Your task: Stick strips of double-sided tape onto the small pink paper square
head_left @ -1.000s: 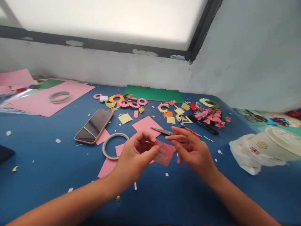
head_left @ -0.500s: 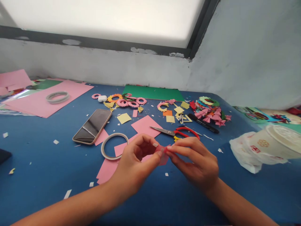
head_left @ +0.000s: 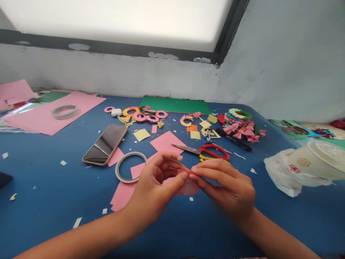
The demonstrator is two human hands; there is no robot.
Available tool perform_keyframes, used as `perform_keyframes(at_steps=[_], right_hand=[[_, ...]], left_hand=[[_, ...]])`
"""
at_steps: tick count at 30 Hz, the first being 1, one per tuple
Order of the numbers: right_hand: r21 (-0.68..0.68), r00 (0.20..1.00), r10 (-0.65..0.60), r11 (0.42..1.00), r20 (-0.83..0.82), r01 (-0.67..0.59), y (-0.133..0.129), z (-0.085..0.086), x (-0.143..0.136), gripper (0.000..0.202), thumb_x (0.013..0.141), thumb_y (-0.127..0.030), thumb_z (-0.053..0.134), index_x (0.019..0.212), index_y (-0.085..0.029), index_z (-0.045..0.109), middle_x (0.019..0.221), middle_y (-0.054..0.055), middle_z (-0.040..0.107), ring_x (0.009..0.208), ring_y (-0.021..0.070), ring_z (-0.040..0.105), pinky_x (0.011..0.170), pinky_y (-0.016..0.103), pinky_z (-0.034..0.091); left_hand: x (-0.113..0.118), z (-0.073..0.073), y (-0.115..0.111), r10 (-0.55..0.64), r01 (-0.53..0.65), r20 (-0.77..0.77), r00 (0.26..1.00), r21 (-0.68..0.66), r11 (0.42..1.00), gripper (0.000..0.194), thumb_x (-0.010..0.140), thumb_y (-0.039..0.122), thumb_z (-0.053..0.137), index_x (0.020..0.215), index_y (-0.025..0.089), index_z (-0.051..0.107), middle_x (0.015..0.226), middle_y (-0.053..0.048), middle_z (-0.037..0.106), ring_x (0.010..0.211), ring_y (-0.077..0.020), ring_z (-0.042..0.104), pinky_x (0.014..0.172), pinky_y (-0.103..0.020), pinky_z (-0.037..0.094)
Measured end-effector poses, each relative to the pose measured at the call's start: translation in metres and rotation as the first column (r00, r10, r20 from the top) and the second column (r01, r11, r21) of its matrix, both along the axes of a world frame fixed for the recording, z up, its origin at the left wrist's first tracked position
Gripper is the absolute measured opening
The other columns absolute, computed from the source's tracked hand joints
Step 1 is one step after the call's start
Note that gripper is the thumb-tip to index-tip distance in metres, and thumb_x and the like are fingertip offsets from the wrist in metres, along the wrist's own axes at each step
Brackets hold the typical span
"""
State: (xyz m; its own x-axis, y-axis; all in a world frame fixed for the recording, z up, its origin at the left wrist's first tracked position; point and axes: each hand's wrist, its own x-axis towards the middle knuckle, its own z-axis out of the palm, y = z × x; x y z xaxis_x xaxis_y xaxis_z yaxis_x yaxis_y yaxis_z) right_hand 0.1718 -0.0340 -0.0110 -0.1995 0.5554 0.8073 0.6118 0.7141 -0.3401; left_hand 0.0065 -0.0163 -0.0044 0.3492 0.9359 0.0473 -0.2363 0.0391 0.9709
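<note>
Between my hands is a small piece of pink paper [head_left: 188,187], its lower part hanging below my fingertips. My left hand [head_left: 159,187] pinches its upper edge between thumb and fingers. From the right, my right hand [head_left: 225,183] grips the same edge, the fingertips of both hands nearly touching. Beneath and beyond them lie larger pink sheets [head_left: 167,142]. A roll of tape [head_left: 118,168] rests on pink paper beside my left wrist. Scissors with red and yellow handles [head_left: 194,150] lie just past my right hand.
A phone [head_left: 105,144] lies at the left. Farther back are pink paper rings [head_left: 140,117], yellow squares [head_left: 141,135], a black marker [head_left: 237,142] and a heap of folded paper shapes [head_left: 239,126]. A paper cup in a plastic bag [head_left: 304,162] is at the right.
The pink piece has turned, and more of its lower part shows below my fingers. My right hand has shifted slightly right; a finger of my left hand has lifted off the paper.
</note>
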Motion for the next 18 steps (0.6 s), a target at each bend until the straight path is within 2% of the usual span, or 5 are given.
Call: perform_keyframes(at_steps=[4, 7, 10, 13, 18], right_hand=[[-0.019, 1.000, -0.016, 1.000, 0.023, 0.016, -0.0006, 0.0004, -0.0002, 0.014, 0.076, -0.009, 0.065, 0.085, -0.020, 0.064, 0.079, 0.002, 0.069, 0.071, 0.0136, 0.063, 0.066, 0.027, 0.052], [-0.002, 0.998, -0.015, 1.000, 0.067, 0.015, -0.0013, 0.0013, 0.0000, 0.014, 0.078, -0.009, 0.063, 0.087, -0.020, 0.064, 0.081, 0.003, 0.069, 0.072, 0.0143, 0.064, 0.066, 0.028, 0.052], [0.049, 0.991, -0.025, 0.999, 0.133, 0.019, -0.0018, 0.0008, 0.0005, 0.016, 0.078, -0.008, 0.062, 0.090, -0.019, 0.063, 0.082, 0.004, 0.070, 0.073, 0.0148, 0.064, 0.067, 0.029, 0.051], [0.062, 0.984, -0.018, 0.998, 0.178, 0.007, -0.0026, -0.0005, 0.0011, 0.016, 0.079, -0.010, 0.061, 0.092, -0.019, 0.062, 0.082, 0.004, 0.069, 0.074, 0.0155, 0.064, 0.068, 0.029, 0.051], [0.000, 0.993, 0.007, 1.000, 0.119, -0.007, -0.0050, -0.0014, -0.0002, 0.013, 0.080, -0.010, 0.060, 0.090, -0.018, 0.060, 0.082, 0.004, 0.068, 0.073, 0.0140, 0.062, 0.067, 0.027, 0.051]], left_hand=[[-0.0008, 0.0011, -0.0023, 0.080, -0.055, -0.120, 0.990, 0.197, 0.979, 0.023, 0.076, 0.014, 0.066, 0.092, 0.021, 0.052, 0.077, 0.004, 0.064, 0.075, -0.0084, 0.064, 0.071, -0.016, 0.053], [-0.0031, -0.0005, -0.0036, 0.173, -0.067, -0.227, 0.958, 0.411, 0.909, 0.029, 0.074, 0.008, 0.065, 0.094, 0.023, 0.052, 0.078, 0.006, 0.066, 0.075, -0.0070, 0.064, 0.071, -0.014, 0.050], [-0.0057, -0.0036, -0.0039, 0.233, -0.040, -0.309, 0.922, 0.524, 0.851, 0.033, 0.074, 0.005, 0.064, 0.098, 0.024, 0.051, 0.080, 0.006, 0.066, 0.076, -0.0076, 0.065, 0.070, -0.015, 0.049], [-0.0063, -0.0041, -0.0039, 0.246, -0.027, -0.341, 0.907, 0.537, 0.843, 0.034, 0.073, 0.005, 0.063, 0.099, 0.024, 0.051, 0.078, 0.006, 0.067, 0.074, -0.0081, 0.065, 0.068, -0.016, 0.049], [-0.0026, 0.0019, -0.0039, 0.220, -0.066, -0.304, 0.927, 0.444, 0.894, 0.031, 0.072, 0.009, 0.066, 0.097, 0.022, 0.053, 0.070, 0.006, 0.065, 0.067, -0.0077, 0.064, 0.065, -0.015, 0.051]])
